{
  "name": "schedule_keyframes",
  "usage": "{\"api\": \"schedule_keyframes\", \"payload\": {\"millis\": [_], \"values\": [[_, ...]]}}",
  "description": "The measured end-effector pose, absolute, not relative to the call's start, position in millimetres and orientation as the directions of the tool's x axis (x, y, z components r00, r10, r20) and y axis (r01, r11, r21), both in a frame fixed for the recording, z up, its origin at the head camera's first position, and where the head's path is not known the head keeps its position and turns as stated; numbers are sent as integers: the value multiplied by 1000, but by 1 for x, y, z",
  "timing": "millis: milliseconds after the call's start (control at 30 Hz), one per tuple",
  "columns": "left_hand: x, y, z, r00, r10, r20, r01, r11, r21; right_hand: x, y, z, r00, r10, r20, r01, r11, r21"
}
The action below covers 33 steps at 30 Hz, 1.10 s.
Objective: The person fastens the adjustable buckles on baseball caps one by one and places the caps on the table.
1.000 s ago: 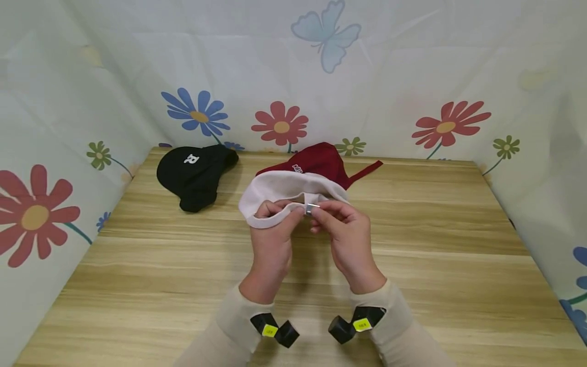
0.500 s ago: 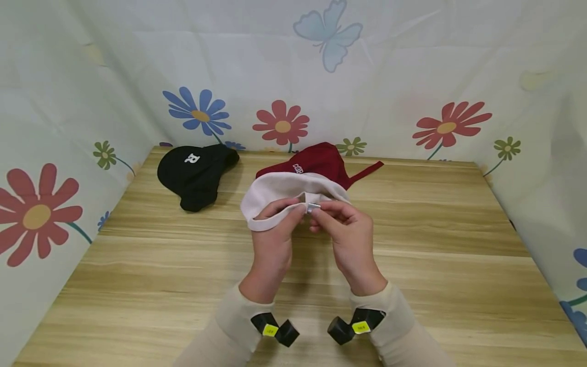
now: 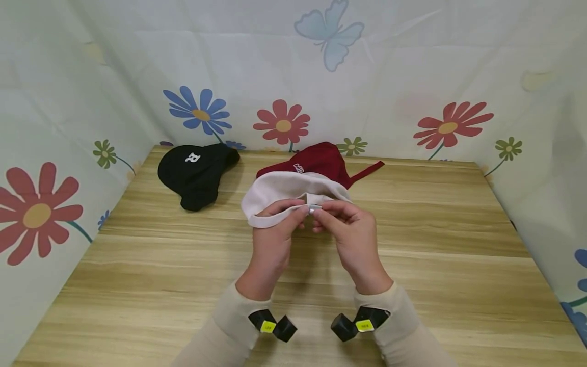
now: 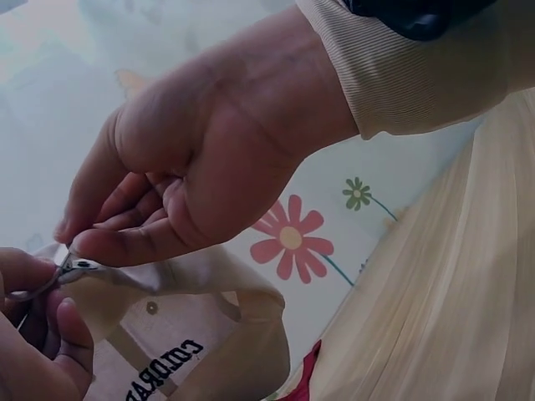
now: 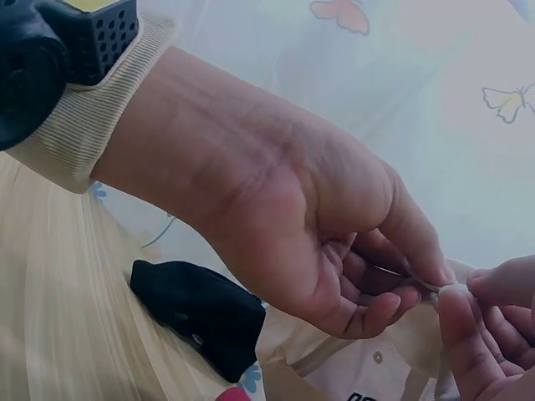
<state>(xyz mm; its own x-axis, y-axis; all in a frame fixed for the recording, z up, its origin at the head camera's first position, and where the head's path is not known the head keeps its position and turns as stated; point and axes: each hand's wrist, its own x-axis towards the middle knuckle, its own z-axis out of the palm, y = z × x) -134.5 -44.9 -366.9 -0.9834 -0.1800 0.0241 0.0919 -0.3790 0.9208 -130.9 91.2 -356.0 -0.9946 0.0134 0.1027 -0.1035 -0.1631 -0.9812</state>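
Observation:
A cream-white cap (image 3: 270,188) is held up above the table, with its inside and back strap facing me. My left hand (image 3: 271,250) pinches the strap beside a small silver metal buckle (image 3: 314,208), its fingers partly inside the cap. From the right, my right hand (image 3: 355,239) pinches the buckle end between thumb and forefinger. The thumbs nearly meet at the buckle. In the left wrist view, dark lettering shows inside the cap (image 4: 251,334); the fingertips hide much of the strap.
Behind the white cap lies a dark red cap (image 3: 321,158), its strap (image 3: 367,173) stretched out rightward. A black cap (image 3: 192,173) with a white letter lies at the back left. A flower-printed curtain (image 3: 394,76) borders the wooden table (image 3: 435,229).
My right hand has shifted slightly right, and the buckle sits a little farther right with its angle slightly changed. Both hands keep their pinch; the red and black caps stay put.

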Motion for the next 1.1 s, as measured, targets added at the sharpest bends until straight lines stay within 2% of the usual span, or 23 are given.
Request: {"api": "schedule_keyframes", "payload": {"millis": [300, 467, 767, 933, 1100], "values": [[-136, -44, -370, -990, -140, -24, 38, -426, 904, -133, 95, -357, -993, 43, 112, -117, -167, -979], [-137, -40, -373, -990, -142, -11, 58, -479, 876, -134, 95, -358, -992, 59, 109, -118, -177, -977], [-139, -38, -378, -989, -145, 16, 82, -455, 887, -134, 94, -360, -991, 57, 119, -128, -179, -975], [-137, -41, -380, -995, -95, 40, 80, -470, 879, -133, 94, -362, -991, 36, 126, -130, -168, -977], [-137, -46, -380, -998, -21, 55, 59, -503, 862, -134, 97, -363, -982, -38, 182, -172, -194, -966]]}}
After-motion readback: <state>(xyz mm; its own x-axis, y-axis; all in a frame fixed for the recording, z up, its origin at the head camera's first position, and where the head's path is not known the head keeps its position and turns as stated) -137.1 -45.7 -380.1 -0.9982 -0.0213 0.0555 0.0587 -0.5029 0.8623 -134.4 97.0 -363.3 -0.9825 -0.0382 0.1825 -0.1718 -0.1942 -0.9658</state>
